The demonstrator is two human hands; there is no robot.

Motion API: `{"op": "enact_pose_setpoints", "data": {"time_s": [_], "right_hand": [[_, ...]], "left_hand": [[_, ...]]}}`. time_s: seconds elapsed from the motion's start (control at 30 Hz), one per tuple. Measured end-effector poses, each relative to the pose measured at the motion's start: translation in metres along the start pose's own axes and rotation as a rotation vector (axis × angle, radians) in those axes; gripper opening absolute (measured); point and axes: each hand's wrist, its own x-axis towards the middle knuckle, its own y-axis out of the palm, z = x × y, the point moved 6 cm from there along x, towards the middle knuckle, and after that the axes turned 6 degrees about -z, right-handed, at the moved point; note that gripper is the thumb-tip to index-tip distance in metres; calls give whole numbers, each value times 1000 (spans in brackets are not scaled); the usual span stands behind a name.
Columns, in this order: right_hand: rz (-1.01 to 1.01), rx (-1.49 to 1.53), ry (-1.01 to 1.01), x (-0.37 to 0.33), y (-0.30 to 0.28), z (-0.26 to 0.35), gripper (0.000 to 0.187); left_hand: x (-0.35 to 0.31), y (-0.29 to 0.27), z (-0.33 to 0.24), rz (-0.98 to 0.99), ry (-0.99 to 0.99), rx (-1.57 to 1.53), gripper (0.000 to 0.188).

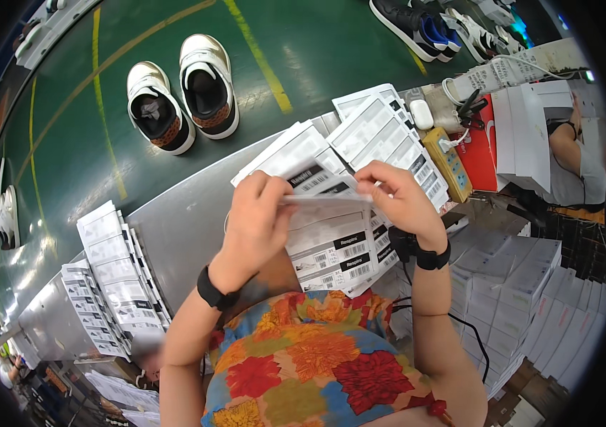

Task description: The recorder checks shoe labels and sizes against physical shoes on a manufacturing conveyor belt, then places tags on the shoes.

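Note:
My left hand [257, 213] and my right hand [395, 196] are raised together over a grey metal counter [175, 228]. Both pinch one thin white label sheet [324, 200], seen almost edge-on between them. Right below the hands lies a fanned pile of white label sheets with black barcode blocks [331, 249]. More of these sheets spread beyond the hands toward the counter's far edge [381, 132]. Each wrist wears a black band.
A pair of white, black and brown sneakers [178, 96] stands on the green conveyor belt beyond the counter. Further label stacks [114, 277] lie at the left. A yellow power strip [447, 162], a red box, stacked white boxes [530, 285] and another person's arm [566, 146] are at the right.

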Motion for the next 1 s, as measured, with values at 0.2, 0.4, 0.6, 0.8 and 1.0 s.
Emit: {"op": "enact_pose_setpoints", "data": {"time_s": [0.2,0.4,0.6,0.8,1.0], "right_hand": [[-458,-297,-69,-9,-52,-20,20],[-296,-135,-61,-10,-39,-23,23],[-125,-270,-193,32,-5,-9,32],[-158,-587,-420,79,24,-4,42],[-140,-687,-355,93,39,9,47]], "left_hand": [[12,-17,-18,135,146,-82,22],[-37,-46,-109,119,552,42,19],[-48,-61,-110,237,474,-160,15],[-59,-71,-114,389,410,-504,9],[-65,-69,-103,412,285,-593,7]]}}
